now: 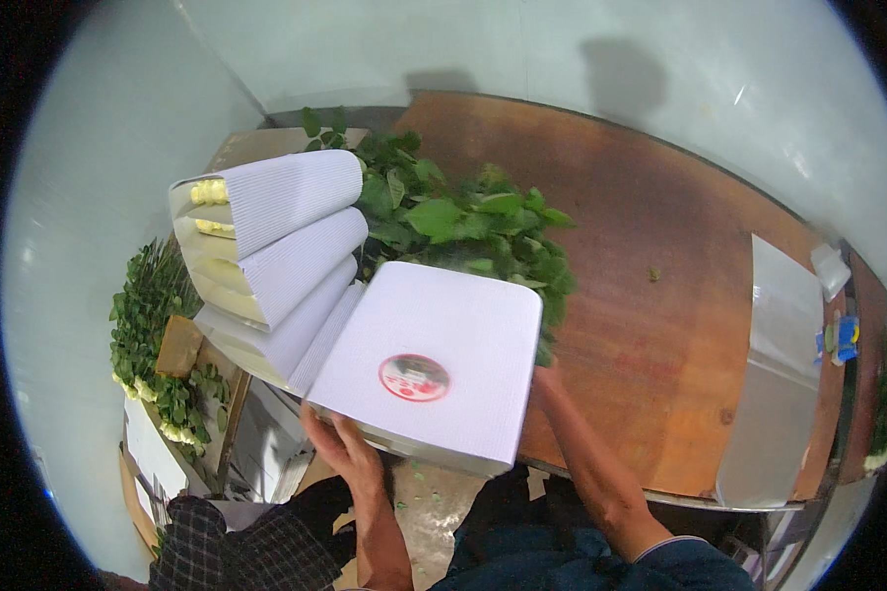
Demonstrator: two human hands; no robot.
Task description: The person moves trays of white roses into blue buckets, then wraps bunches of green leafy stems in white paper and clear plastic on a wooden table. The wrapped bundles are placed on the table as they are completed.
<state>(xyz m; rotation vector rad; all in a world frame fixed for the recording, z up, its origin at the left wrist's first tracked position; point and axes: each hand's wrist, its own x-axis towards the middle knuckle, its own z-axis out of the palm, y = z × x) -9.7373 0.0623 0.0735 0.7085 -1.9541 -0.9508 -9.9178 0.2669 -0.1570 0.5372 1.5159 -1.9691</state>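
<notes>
I hold a flower bunch wrapped in white corrugated paper (434,360) with a round red sticker (414,377) over the near edge of a brown table (650,295). My left hand (340,448) grips its lower left corner from below. My right hand (544,379) holds its right side, fingers mostly hidden behind the wrap. Green leafy stems (463,222) stick out beyond the wrap onto the table. To the left lie three more white-wrapped bunches (276,246), stacked, with pale yellow flower heads (209,192) showing at their open ends.
A stack of clear plastic sleeves (774,394) lies at the table's right end, with a small blue and yellow object (843,337) beyond it. Left of the table, a box holds more leafy pale flowers (158,345). White walls enclose the table's corner.
</notes>
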